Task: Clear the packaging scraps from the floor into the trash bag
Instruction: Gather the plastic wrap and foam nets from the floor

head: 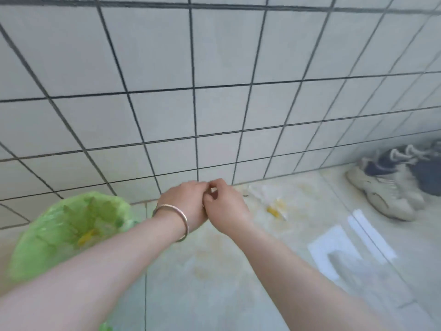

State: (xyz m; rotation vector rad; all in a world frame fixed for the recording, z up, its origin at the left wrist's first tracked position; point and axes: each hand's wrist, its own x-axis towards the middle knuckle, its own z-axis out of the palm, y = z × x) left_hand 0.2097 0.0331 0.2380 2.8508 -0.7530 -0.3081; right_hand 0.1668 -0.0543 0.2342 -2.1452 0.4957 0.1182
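Some scraps already lie inside the green trash bag (69, 225), which stands open on the floor (214, 283) against the tiled wall (167, 91). More remain: clear and yellow packaging scraps (272, 204) rest on the floor to the right of the bag, near the wall's base, so the job looks partly done. Between bag and scraps, the left hand (188, 201) and right hand (226, 206) meet, fingers curled together; whether either grip pinches anything I cannot tell.
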